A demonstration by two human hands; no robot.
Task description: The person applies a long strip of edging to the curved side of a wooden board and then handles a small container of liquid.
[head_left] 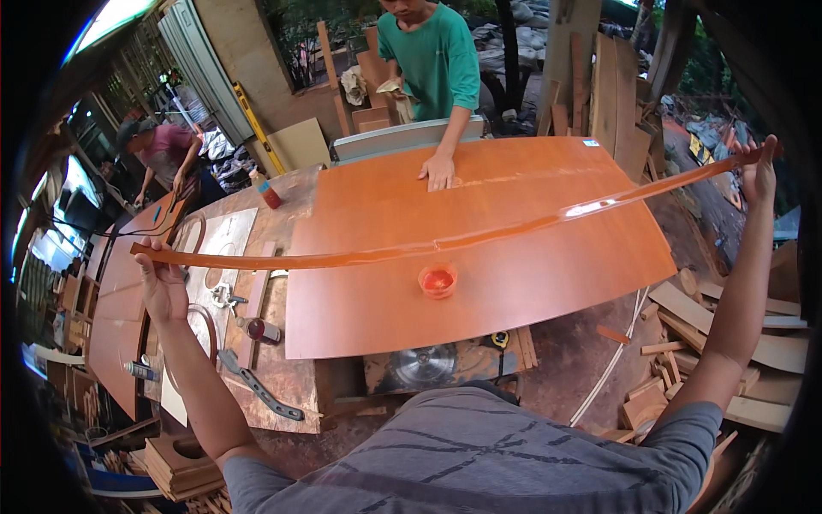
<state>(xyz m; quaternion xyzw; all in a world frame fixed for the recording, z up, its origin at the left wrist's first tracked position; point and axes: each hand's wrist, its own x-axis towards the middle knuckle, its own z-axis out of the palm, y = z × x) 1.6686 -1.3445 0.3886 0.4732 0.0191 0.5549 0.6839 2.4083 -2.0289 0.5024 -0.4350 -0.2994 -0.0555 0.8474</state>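
**Glossy orange-brown strip (437, 247) held crosswise, nine o'clock to half past two**

Grey-beige wall (231, 38) at eleven o'clock, greenery (295, 51) beyond it. Broad orange-brown panel (368, 317) fills the middle, lying flat, smooth, with a soft sheen; a pale streak runs across its far part. Worn workbench (291, 398) at about eight o'clock.

Person in a green shirt (432, 56) at twelve o'clock, one hand (438, 173) laid on the panel near its far edge. Second person, maroon top (167, 154), bends at ten.

Strip: long axis spans nearly the whole view, right end higher in frame, passing in front of the panel; cannot tell whether they touch. White glare toward two o'clock.

Wood offcuts (685, 313) heaped near four. Left hand (164, 291) grasps the strip's nine-o'clock end; right hand (759, 182) grips the other. Round saw blade (425, 364) at six. Small bowl (437, 281) of red liquid on the panel, near centre.
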